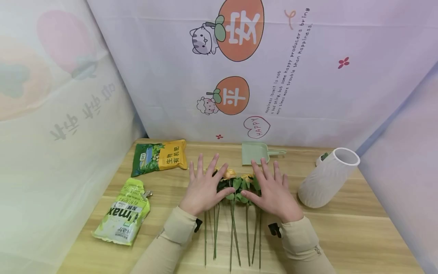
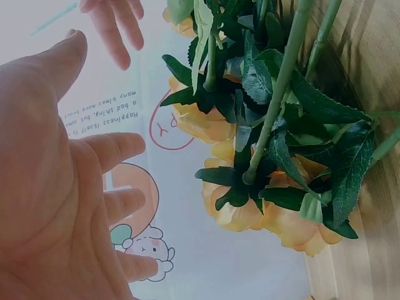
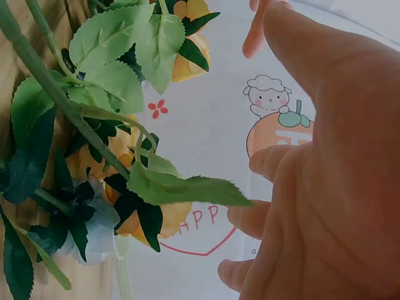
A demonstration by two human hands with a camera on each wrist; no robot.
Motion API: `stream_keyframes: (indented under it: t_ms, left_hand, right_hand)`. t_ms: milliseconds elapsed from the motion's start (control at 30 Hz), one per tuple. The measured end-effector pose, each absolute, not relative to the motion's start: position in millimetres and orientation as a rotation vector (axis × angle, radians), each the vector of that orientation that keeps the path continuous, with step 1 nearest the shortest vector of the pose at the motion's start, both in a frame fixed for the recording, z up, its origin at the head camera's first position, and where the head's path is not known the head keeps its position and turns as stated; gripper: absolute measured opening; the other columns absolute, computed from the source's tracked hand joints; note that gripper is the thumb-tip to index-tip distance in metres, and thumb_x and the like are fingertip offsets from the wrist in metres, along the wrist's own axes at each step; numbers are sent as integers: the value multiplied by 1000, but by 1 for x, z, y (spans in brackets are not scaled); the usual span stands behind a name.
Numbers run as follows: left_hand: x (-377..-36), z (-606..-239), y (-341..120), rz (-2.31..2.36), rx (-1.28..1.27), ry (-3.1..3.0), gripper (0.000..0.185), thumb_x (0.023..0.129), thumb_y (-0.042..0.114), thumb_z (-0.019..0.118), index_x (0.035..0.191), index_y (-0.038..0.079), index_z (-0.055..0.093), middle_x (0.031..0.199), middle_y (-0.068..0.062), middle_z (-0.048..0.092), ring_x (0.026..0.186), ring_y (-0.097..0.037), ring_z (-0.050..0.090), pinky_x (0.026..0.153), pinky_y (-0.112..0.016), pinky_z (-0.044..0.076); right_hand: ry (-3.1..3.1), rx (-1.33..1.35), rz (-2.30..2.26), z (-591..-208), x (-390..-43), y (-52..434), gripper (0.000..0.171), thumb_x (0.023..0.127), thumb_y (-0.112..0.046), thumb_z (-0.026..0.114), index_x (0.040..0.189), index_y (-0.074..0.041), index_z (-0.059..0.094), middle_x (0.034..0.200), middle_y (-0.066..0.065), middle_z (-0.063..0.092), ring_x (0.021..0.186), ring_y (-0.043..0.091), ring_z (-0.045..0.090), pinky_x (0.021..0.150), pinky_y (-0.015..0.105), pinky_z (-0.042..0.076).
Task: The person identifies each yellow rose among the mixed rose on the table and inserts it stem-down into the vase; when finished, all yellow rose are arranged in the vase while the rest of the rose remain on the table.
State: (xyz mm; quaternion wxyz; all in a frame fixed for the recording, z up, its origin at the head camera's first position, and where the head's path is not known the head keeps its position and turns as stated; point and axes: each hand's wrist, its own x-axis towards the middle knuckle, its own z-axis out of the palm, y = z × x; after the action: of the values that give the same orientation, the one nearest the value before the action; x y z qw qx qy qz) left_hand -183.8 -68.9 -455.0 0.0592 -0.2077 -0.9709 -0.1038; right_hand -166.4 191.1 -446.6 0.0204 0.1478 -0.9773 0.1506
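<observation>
A bunch of artificial yellow flowers with green leaves and long stems lies on the wooden table, heads pointing away from me. My left hand hovers flat over the left side of the bunch with fingers spread and straight. My right hand does the same over the right side. In the left wrist view the palm is open beside the blooms, holding nothing. The right wrist view shows the palm open next to leaves and blooms.
A white ribbed vase leans at the right. A green dustpan-like scoop lies behind the flowers. A yellow-green bag and a light green pouch lie at the left. Printed cloth walls surround the table.
</observation>
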Motion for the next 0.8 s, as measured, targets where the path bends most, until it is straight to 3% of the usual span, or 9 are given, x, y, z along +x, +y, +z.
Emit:
stream_keyframes:
  t_ms: [300, 533, 633, 800]
  left_hand:
    - [-182, -453, -67, -311, -644, -2954, 85, 101, 79, 49, 171, 36, 28, 182, -2, 2, 161, -48, -16, 125, -78, -1]
    - [-182, -452, -65, -289, -656, -2959, 88, 99, 87, 35, 172, 39, 24, 182, -1, 2, 161, -48, -15, 125, -77, -1]
    - [-182, -452, -65, -323, -662, -2965, 88, 99, 85, 37, 172, 39, 23, 182, -1, 1, 161, -47, -15, 126, -76, 0]
    - [-180, -453, -65, -369, -666, -2957, 85, 101, 80, 46, 172, 38, 25, 182, 0, 2, 162, -48, -10, 126, -76, 2]
  right_hand:
    - [-3018, 480, 480, -449, -165, 194, 107, 98, -70, 66, 175, -24, 8, 179, 19, 4, 160, 58, -2, 114, 89, 15]
    - [-3020, 489, 522, -447, -162, 204, 107, 99, -67, 68, 175, -26, 5, 180, 17, 1, 161, 55, -4, 116, 88, 15]
    - [-2937, 534, 540, -445, -161, 210, 106, 98, -61, 73, 175, -21, 12, 178, 22, 15, 159, 58, 10, 116, 84, 24]
    - [-2622, 560, 657, -438, -160, 225, 99, 90, -33, 91, 169, -13, 34, 161, 27, 47, 139, 52, 53, 108, 70, 49]
